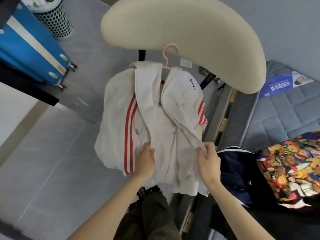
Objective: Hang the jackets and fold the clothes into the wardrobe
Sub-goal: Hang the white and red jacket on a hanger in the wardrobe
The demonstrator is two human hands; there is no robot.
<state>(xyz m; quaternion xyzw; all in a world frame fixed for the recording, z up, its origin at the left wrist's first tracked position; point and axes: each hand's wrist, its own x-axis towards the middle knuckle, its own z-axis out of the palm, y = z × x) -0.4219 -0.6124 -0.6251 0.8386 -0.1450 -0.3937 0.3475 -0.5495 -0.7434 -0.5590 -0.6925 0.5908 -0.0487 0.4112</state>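
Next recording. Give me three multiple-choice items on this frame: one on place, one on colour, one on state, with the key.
1. The blue suitcase stands: A at upper left, B on the bed, C inside a wardrobe.
2. The white jacket has stripes that are: A green, B red, C black.
3. The jacket's front is: A zipped shut, B open, C buttoned.
Key: 1 A, it shows at the frame's upper left; 2 B, red stripes run down both sides; 3 B, the left hand and right hand each grip one front edge, apart.
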